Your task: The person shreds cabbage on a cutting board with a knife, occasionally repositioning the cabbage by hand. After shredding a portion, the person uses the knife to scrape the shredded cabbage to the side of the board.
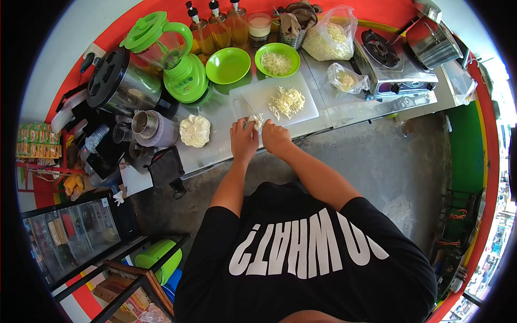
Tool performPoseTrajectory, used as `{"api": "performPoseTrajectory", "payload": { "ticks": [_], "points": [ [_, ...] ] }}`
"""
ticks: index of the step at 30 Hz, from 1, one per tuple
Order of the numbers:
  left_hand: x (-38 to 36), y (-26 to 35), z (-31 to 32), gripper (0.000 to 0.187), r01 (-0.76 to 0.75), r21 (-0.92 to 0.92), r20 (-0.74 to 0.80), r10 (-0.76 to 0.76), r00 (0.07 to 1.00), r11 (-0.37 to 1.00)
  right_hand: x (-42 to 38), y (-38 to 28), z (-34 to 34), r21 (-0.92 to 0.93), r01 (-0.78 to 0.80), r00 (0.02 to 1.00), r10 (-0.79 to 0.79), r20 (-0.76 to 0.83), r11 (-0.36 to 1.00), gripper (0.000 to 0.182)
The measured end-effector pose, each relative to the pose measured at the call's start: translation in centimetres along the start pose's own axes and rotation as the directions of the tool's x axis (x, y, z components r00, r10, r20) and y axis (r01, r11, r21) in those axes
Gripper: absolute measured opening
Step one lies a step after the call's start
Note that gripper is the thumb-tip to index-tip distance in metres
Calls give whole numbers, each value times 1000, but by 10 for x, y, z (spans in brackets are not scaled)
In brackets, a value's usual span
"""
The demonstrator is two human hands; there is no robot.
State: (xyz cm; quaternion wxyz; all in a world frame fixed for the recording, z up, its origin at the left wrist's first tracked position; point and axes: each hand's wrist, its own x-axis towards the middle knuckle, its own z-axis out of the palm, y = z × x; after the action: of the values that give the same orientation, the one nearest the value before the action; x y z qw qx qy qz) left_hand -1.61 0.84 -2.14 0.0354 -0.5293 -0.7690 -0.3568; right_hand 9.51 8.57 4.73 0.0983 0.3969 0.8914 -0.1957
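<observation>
My left hand [245,140] is closed on a small piece of cabbage [258,119] at the front edge of a white cutting board [308,109]. Beside it, my right hand [276,138] is wrapped round a knife [249,105]; its handle is hidden in the fist and the thin blade points to the far left across the board. A pile of shredded cabbage [287,103] lies on the board, right of the knife. Further left on the counter sits a larger pale cabbage [194,131].
Behind the board stand a green bowl of shreds [277,60] and another green bowl [228,65]. A green blender [184,81], a steel container [144,125] and a black-lidded pot [126,81] stand left. Bags of shreds [329,42] and a gas stove [398,64] are right.
</observation>
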Motion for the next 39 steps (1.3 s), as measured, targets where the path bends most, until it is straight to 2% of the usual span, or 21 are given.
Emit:
{"api": "performPoseTrajectory", "payload": {
  "ticks": [3, 5, 8, 10, 15, 17, 20, 23, 27, 29, 33, 35, 39],
  "points": [
    [-1, -1, 2, 20, 8, 1, -5, -8, 1000, 1000, -14, 1, 10, -3, -21, 1000, 21, -17, 1000, 21],
    [1, -2, 2, 21, 4, 6, -21, -4, 1000, 1000, -15, 6, 32, 31, -104, 994, 104, -14, 994, 27],
    [0, -1, 1, 21, -1, 21, -24, 2, 1000, 1000, -3, 8, 33, 23, -53, 998, 54, -32, 998, 28],
    [0, 0, 0, 21, 51, -17, 45, -50, 998, 999, 5, 6, 16, 29, -30, 1000, 31, -3, 999, 27],
    [0, 0, 2, 22, 38, 10, 7, -38, 999, 999, -12, 0, 6, 13, 2, 999, -2, 46, 1000, 24],
    [2, 0, 2, 22, 28, 25, -25, -28, 999, 999, -19, -2, 12, 109, -132, 987, 121, 105, 985, 26],
    [1, -1, 2, 23, 27, 17, -6, -27, 1000, 999, -7, 2, 22, 127, -141, 988, 132, 81, 982, 25],
    [1, -1, 3, 22, 31, 27, 1, -31, 1000, 999, 5, 4, 5, 70, -46, 998, 42, 56, 997, 22],
    [1, -1, 1, 22, 45, 11, 17, -46, 999, 999, -4, 2, 4, 63, -38, 996, 33, 88, 997, 20],
    [2, 1, 1, 21, 37, 12, 4, -37, 999, 999, -13, 2, 18, 136, -99, 994, 92, 58, 986, 20],
    [2, 1, 0, 19, 42, 14, 12, -42, 999, 999, -8, 0, 22, 168, -152, 987, 142, 72, 974, 22],
    [3, 4, -3, 18, 50, 13, 38, -50, 998, 999, 1, 1, 16, 70, -14, 1000, 15, -17, 997, 22],
    [3, 2, -2, 17, 49, 18, 38, -50, 998, 999, -5, -2, 14, 23, -11, 1000, 11, -13, 1000, 20]
  ]
}}
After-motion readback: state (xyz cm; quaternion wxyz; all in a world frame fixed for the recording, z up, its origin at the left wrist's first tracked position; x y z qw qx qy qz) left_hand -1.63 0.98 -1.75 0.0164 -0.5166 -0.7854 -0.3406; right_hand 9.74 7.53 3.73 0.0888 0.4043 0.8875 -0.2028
